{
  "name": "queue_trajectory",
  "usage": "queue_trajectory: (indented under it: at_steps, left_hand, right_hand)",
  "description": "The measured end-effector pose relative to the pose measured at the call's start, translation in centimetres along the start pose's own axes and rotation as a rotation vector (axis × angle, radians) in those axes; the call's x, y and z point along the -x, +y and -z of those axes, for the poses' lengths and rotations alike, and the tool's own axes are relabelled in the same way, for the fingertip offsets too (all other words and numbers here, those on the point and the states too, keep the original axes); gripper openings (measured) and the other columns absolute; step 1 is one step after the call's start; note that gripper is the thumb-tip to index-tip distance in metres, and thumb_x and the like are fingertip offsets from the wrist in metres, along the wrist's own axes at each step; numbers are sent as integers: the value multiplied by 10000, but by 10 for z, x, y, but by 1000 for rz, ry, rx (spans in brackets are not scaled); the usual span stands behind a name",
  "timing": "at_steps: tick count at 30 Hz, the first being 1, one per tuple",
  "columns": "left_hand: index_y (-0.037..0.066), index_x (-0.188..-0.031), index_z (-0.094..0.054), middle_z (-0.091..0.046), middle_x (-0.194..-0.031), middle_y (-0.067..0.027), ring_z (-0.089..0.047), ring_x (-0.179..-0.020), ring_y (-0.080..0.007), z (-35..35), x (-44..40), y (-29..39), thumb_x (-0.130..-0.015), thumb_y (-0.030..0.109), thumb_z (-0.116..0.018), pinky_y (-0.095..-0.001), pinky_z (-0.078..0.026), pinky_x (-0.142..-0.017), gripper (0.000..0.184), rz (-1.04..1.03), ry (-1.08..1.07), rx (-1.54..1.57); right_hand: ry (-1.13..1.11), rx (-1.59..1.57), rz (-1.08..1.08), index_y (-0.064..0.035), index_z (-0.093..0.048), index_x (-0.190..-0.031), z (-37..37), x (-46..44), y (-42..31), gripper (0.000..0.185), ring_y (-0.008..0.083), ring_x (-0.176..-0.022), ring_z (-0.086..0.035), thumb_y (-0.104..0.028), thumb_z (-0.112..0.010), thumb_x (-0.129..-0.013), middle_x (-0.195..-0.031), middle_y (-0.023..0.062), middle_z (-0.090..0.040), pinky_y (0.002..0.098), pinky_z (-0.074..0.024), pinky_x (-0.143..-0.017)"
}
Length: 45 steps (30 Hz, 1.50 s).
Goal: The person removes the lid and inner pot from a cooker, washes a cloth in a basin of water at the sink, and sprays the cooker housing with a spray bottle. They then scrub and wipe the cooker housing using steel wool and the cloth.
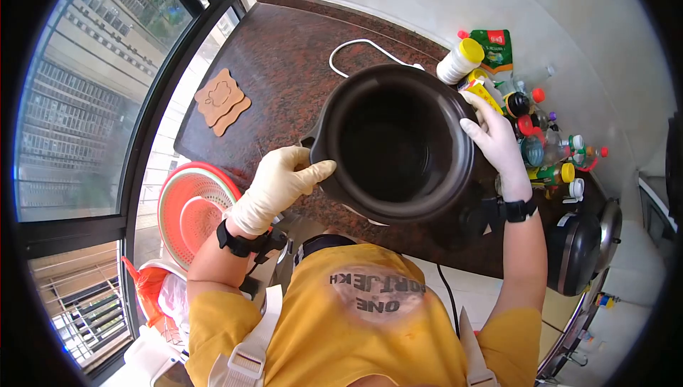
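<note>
A large dark pot (391, 213) with an empty-looking, shadowed inside is tilted toward the camera over the brown stone counter (284, 52). My left hand (281, 184), in a cream glove, grips the pot's left side by its handle, thumb on the rim. On the pot's upper right side, my right hand (494, 134), in a white glove, holds the rim with its fingers; part of its grip is hidden behind the pot. A white cord (356, 42) lies on the counter behind the pot.
Brown wooden mats (220, 99) lie at the counter's left. Several bottles (537, 152) and a white jar with a yellow lid (455, 63) line the right wall. Red and green baskets (171, 205) stand at lower left, by the window. A black pan (573, 252) is at right.
</note>
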State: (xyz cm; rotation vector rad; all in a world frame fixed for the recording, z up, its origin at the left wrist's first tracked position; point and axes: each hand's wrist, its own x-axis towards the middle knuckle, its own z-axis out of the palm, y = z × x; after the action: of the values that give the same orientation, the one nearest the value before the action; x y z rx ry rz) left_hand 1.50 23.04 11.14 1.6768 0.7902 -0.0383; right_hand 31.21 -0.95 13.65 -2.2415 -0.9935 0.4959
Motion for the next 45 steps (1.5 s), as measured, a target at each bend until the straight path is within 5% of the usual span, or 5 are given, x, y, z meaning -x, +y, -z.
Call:
queue_trajectory:
  at_steps: [6, 25, 31, 40, 45]
  left_hand:
    - [-19, -876, -705, -638, -714, -20, -551, -611, -85, 2, -1, 0, -909, 336, -751, -251, -460, -583, 360, 0, -45, 256]
    - [22, -798, -693, -670, -659, -30, -586, -531, -74, 1, 28, 135, -888, 318, -769, -207, -447, -530, 319, -444, -281, 460]
    - [21, -680, -615, -621, -600, -37, -589, -502, -90, -58, 50, 166, -918, 261, -728, -232, -466, -502, 356, -405, -483, 495]
    - [22, -825, -670, -649, -667, 7, -578, -558, -43, -208, 91, 139, -949, 300, -726, -200, -457, -527, 309, -201, -710, 427]
    - [29, -858, -675, -641, -675, 9, -573, -561, -47, -296, 90, 105, -952, 325, -717, -206, -458, -526, 314, -108, -754, 301]
  right_hand:
    - [50, -522, 60, 78, -553, -1322, -25, -25, 28, 467, 194, -1196, -598, -24, -670, -882, -1271, 131, -632, 319, -442, -1044]
    - [482, -545, 138, 59, -568, -1332, 115, 39, -39, 428, 191, -1175, -587, -106, -588, -938, -1289, 130, -623, 318, -421, -1075]
    - [541, -394, 130, 56, -524, -1362, 173, 118, -2, 420, 249, -1189, -617, -131, -512, -986, -1333, 175, -602, 372, -482, -1067]
    - [552, -153, -68, 59, -531, -1377, 184, 265, 110, 477, 214, -1192, -593, -182, -533, -965, -1310, 152, -619, 333, -417, -1081]
    - [577, -439, -142, 73, -546, -1354, 164, 349, 201, 449, 212, -1215, -586, 4, -557, -911, -1325, 159, -610, 328, -400, -1095]
